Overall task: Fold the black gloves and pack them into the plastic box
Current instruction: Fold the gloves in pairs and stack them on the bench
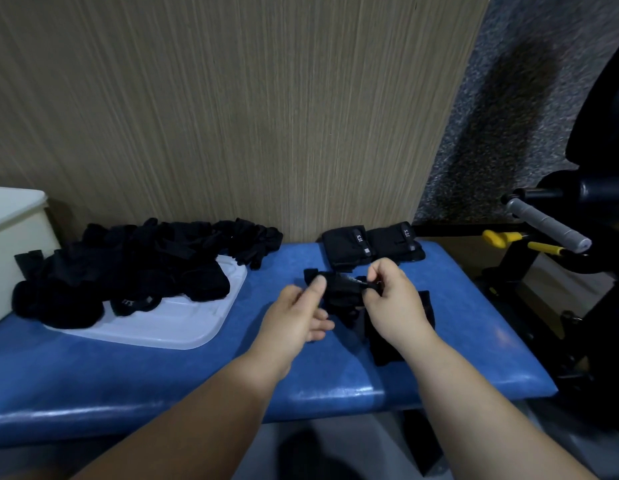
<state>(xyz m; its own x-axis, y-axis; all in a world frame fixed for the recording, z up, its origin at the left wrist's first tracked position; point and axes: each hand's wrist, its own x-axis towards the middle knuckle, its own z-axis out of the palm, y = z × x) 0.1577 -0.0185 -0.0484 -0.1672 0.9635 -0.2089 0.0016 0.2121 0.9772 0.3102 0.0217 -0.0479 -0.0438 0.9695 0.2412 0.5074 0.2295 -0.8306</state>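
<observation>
over the blue bench (pixel 197 386), both hands pinching one black glove (pixel 342 292)

Bench: a blue padded bench (pixel 128 375) with a shiny cover fills the lower part of the view; its front edge is rounded.
Back panel: a beige wood-grain panel (pixel 231 98) stands upright just behind the bench.
Right background: a grey speckled surface (pixel 508 98) lies beside the panel.
Machine: a black metal frame (pixel 578 188) stands to the right of the bench.
Grip: a grey textured handle (pixel 547 225) sticks out from the frame.
Yellow parts: two yellow handles (pixel 502 236) lie just below the grip.
</observation>
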